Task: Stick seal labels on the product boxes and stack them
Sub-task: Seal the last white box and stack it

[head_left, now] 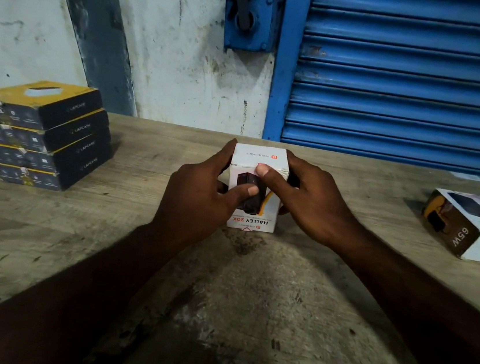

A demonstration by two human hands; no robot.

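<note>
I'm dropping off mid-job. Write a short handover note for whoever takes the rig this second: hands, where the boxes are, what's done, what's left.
Left hand: fingers curled round the small white cardboard product box, thumb on its front.
Right hand: grips the same box, thumb pressing its top front edge, where a bit of red shows, possibly the seal label.
The box sits at the centre of the worn wooden table.
Done: stack of four black-and-yellow boxes at left, seemingly sealed.
Left: finish this seal, stack the box, then the brown-and-white boxes at right.
</note>
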